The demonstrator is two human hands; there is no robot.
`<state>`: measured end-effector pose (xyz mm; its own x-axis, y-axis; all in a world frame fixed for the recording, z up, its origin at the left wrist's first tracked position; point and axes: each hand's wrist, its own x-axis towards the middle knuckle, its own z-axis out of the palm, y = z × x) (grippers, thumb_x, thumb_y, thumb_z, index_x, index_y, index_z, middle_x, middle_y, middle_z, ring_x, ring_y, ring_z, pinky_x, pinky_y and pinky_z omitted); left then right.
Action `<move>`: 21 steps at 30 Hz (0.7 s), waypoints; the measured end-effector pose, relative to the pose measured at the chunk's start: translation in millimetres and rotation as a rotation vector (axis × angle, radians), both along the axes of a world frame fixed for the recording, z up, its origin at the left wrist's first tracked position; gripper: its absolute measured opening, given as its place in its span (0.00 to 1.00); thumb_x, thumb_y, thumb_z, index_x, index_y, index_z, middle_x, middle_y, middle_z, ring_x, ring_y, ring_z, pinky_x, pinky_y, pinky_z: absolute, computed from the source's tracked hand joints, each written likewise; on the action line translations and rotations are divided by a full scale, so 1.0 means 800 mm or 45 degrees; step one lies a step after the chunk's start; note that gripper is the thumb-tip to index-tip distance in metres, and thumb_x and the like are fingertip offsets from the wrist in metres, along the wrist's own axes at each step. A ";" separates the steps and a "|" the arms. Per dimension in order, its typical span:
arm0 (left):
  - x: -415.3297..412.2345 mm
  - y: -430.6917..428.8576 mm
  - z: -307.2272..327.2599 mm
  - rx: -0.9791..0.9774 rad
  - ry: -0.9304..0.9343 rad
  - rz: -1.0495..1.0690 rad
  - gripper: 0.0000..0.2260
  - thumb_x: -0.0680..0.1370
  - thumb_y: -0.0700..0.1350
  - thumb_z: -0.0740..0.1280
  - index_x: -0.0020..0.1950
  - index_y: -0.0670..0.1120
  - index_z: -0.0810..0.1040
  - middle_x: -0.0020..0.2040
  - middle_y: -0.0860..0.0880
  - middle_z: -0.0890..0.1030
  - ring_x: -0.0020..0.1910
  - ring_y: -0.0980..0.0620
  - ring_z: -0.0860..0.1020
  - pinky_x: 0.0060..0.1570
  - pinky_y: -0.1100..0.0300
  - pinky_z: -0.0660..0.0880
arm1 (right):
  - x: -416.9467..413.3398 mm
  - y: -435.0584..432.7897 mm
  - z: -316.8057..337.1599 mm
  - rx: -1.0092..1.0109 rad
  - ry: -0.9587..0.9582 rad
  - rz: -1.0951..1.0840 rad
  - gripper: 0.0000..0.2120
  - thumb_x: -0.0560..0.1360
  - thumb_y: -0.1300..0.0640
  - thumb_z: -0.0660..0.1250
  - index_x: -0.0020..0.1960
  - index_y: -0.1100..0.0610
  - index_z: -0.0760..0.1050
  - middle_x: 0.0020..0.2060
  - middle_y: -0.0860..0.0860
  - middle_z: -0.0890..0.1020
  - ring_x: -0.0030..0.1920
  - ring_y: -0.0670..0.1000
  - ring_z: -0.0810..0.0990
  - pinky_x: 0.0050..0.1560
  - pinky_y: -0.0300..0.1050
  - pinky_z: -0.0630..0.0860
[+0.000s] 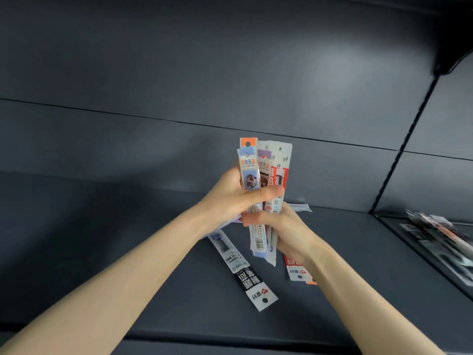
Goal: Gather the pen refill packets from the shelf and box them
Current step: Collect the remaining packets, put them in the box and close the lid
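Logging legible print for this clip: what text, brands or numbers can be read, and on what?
"宝石": blue packet at the front of the bunch gripped by the left hand and right hand.
"好": white packet at the bunch's right edge, probably.
Black packet on the shelf: upside-down characters, unreadable.
Red packet, far-right packets: too blurred.

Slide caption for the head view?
Left hand and right hand grip a bundle of refill packets above the shelf.

Orange-topped packet (248,160), black-and-white packet (245,275), red-banded packet (294,267), dark grey shelf (102,252).
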<state>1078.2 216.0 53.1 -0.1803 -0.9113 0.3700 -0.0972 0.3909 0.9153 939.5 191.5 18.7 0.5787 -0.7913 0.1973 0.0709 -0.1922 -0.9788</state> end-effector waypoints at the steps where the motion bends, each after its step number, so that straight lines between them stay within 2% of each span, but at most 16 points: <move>1: -0.002 -0.006 0.004 0.016 -0.004 -0.019 0.12 0.72 0.41 0.72 0.55 0.44 0.78 0.47 0.50 0.85 0.47 0.55 0.83 0.48 0.62 0.79 | 0.000 -0.006 0.004 0.025 0.016 0.020 0.15 0.67 0.69 0.67 0.54 0.69 0.76 0.49 0.63 0.81 0.56 0.58 0.80 0.61 0.53 0.76; 4: -0.006 -0.022 0.004 0.072 -0.028 -0.044 0.13 0.71 0.41 0.74 0.55 0.41 0.79 0.49 0.47 0.85 0.46 0.53 0.83 0.43 0.62 0.79 | -0.001 -0.015 0.004 0.026 0.073 0.101 0.16 0.65 0.70 0.66 0.53 0.64 0.76 0.46 0.61 0.81 0.52 0.57 0.81 0.54 0.48 0.78; 8: -0.008 -0.036 -0.012 0.116 -0.128 -0.070 0.08 0.72 0.42 0.73 0.49 0.44 0.80 0.44 0.49 0.85 0.45 0.53 0.83 0.45 0.60 0.79 | -0.003 -0.022 -0.013 -0.002 0.087 0.085 0.23 0.65 0.71 0.68 0.59 0.62 0.75 0.52 0.57 0.83 0.56 0.55 0.82 0.58 0.48 0.78; 10: -0.008 -0.038 -0.015 0.101 -0.132 -0.093 0.02 0.74 0.42 0.71 0.46 0.47 0.80 0.38 0.54 0.84 0.41 0.57 0.83 0.40 0.65 0.77 | -0.004 -0.023 -0.017 -0.033 0.104 0.053 0.16 0.66 0.72 0.69 0.53 0.62 0.77 0.45 0.56 0.84 0.50 0.54 0.83 0.52 0.45 0.78; 13: -0.008 -0.040 -0.014 0.092 -0.130 -0.111 0.00 0.75 0.42 0.70 0.45 0.46 0.80 0.39 0.53 0.85 0.41 0.57 0.84 0.41 0.66 0.77 | 0.000 -0.023 -0.019 -0.036 0.106 0.018 0.12 0.68 0.73 0.69 0.48 0.61 0.77 0.38 0.53 0.81 0.42 0.50 0.82 0.47 0.43 0.79; 15: -0.010 -0.042 -0.010 0.075 -0.127 -0.112 0.02 0.75 0.43 0.70 0.45 0.45 0.81 0.41 0.51 0.85 0.42 0.54 0.84 0.43 0.63 0.78 | 0.001 -0.023 -0.017 0.002 0.060 0.012 0.08 0.70 0.70 0.68 0.46 0.61 0.77 0.36 0.51 0.80 0.40 0.49 0.80 0.47 0.47 0.80; 17: -0.013 -0.045 -0.003 0.103 -0.109 -0.156 0.08 0.74 0.46 0.70 0.50 0.44 0.81 0.45 0.49 0.86 0.46 0.53 0.84 0.47 0.60 0.80 | -0.009 -0.023 -0.010 0.036 0.032 0.017 0.02 0.72 0.67 0.66 0.42 0.61 0.76 0.34 0.53 0.79 0.38 0.51 0.79 0.47 0.48 0.81; 19: -0.016 -0.050 -0.001 0.122 -0.114 -0.232 0.16 0.72 0.53 0.68 0.57 0.49 0.78 0.50 0.54 0.84 0.52 0.57 0.82 0.53 0.62 0.78 | -0.029 -0.026 -0.003 0.042 0.024 -0.015 0.03 0.72 0.63 0.64 0.40 0.62 0.75 0.33 0.55 0.80 0.37 0.53 0.80 0.44 0.45 0.79; 21: -0.020 -0.060 -0.009 0.114 -0.146 -0.188 0.20 0.72 0.59 0.65 0.60 0.51 0.77 0.55 0.56 0.83 0.56 0.60 0.79 0.60 0.60 0.74 | -0.056 -0.032 0.000 0.033 0.054 -0.090 0.05 0.73 0.60 0.65 0.38 0.59 0.74 0.30 0.54 0.79 0.33 0.52 0.78 0.42 0.45 0.78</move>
<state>1062.4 167.9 45.7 -0.3506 -0.9003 0.2580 -0.1505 0.3261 0.9333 894.8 165.7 18.5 0.5287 -0.8349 0.1529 0.0164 -0.1701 -0.9853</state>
